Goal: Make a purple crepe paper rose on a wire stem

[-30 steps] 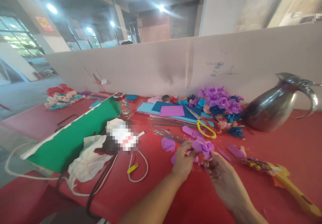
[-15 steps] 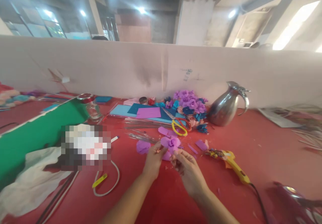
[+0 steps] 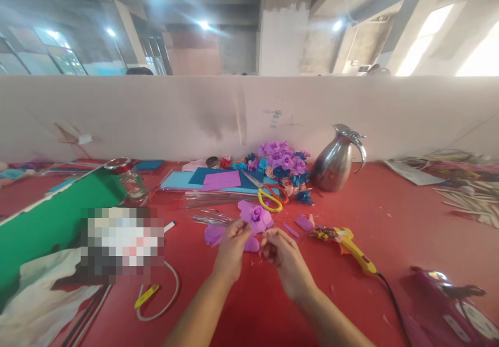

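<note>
A purple paper flower with layered petals is pinched from below between the thumb and fingers of my left hand. My right hand is at the flower's lower right, fingers curled and thumb pressed to the forefinger. Whatever lies in that pinch is too small to make out. Loose purple petals are on the red table beside my left hand, and another purple petal shows between the hands. Purple paper scraps lie beyond my right hand.
A yellow glue gun lies to the right, its cord running forward. Scissors, coloured paper sheets, wires and finished paper flowers are behind. A steel jug, glass jar and power strip also stand around.
The view has swung slightly to the right. My right hand has drawn off the petals to just below them, while my left hand keeps hold of the purple paper flower, now tilted to show its face.
</note>
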`<state>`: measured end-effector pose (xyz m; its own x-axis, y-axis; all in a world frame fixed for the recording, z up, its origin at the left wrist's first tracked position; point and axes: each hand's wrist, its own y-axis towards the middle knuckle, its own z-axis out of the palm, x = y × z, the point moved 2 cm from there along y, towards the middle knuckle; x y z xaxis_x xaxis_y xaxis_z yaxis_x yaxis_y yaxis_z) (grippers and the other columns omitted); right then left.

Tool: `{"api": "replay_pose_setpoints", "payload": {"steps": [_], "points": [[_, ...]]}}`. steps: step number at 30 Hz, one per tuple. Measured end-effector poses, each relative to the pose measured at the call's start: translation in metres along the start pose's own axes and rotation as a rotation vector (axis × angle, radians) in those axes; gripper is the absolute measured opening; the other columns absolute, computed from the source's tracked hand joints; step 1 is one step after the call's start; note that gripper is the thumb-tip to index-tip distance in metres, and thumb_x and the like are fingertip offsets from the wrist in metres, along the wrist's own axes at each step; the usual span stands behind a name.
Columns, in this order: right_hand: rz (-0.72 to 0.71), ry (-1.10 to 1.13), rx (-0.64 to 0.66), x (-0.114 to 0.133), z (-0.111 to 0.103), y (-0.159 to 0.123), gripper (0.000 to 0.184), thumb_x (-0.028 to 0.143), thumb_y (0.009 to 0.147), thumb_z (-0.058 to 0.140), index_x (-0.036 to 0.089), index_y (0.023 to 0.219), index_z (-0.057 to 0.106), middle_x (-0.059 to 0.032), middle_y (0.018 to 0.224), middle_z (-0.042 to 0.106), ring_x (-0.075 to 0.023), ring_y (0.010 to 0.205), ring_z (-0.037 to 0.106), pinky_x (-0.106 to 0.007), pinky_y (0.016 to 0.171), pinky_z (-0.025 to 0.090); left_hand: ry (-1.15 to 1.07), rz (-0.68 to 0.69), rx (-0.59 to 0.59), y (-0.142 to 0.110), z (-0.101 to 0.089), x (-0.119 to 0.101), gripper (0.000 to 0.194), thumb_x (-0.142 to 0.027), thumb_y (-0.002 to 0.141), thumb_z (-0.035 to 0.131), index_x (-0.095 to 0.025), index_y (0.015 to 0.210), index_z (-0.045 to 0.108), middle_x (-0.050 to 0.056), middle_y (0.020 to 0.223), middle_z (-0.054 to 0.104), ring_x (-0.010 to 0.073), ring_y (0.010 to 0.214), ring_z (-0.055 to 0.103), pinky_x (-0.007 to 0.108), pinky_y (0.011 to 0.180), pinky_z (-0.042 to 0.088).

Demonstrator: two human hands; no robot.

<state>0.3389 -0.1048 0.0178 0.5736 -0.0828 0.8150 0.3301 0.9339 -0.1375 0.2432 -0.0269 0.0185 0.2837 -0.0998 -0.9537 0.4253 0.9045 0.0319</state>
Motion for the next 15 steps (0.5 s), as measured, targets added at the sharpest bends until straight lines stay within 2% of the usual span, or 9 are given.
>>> {"api": "replay_pose_setpoints", "payload": {"steps": [5, 10, 12, 15], "points": [[-0.003, 0.14, -0.006, 0.016, -0.004, 0.003, 0.021, 0.04, 0.073, 0.067, 0.02, 0.079, 0.064, 0.0009, 0.073, 0.061, -0.0122, 0.063, 0.052, -0.021, 0.055, 0.039, 0.04, -0.072, 0.035, 0.001, 0.001, 0.002, 0.022, -0.032, 0.073, 0.068, -0.019, 0.09, 0.074, 0.004, 0.082, 0.071, 0.0181, 0.084, 0.06, 0.028, 0.08, 0.042], [-0.02, 0.049, 0.027, 0.016, -0.003, 0.004, 0.013, 0.024, 0.066, 0.07, 0.02, 0.078, 0.068, 0.0025, 0.067, 0.061, -0.0105, 0.061, 0.051, -0.02, 0.057, 0.039, -0.136, -0.178, 0.032, -0.005, 0.006, 0.004, 0.016, -0.025, 0.062, 0.077, -0.018, 0.076, 0.074, 0.001, 0.07, 0.067, 0.0126, 0.067, 0.056, 0.023, 0.067, 0.042], [-0.049, -0.012, 0.052, 0.013, -0.002, 0.004, 0.013, 0.023, 0.066, 0.072, 0.02, 0.079, 0.07, 0.0015, 0.07, 0.064, -0.011, 0.063, 0.052, -0.021, 0.06, 0.041, -0.246, -0.228, 0.039, -0.009, 0.009, 0.006, 0.018, -0.024, 0.058, 0.08, -0.018, 0.073, 0.074, 0.001, 0.067, 0.067, 0.0116, 0.064, 0.055, 0.023, 0.064, 0.043], [-0.112, -0.104, 0.069, 0.01, -0.001, 0.005, 0.017, 0.028, 0.066, 0.075, 0.02, 0.08, 0.072, -0.0008, 0.075, 0.067, -0.0146, 0.071, 0.055, -0.024, 0.065, 0.042, -0.32, -0.281, 0.079, -0.013, 0.012, 0.01, 0.022, -0.025, 0.058, 0.081, -0.018, 0.078, 0.074, 0.003, 0.074, 0.069, 0.0134, 0.07, 0.059, 0.025, 0.068, 0.045]]}}
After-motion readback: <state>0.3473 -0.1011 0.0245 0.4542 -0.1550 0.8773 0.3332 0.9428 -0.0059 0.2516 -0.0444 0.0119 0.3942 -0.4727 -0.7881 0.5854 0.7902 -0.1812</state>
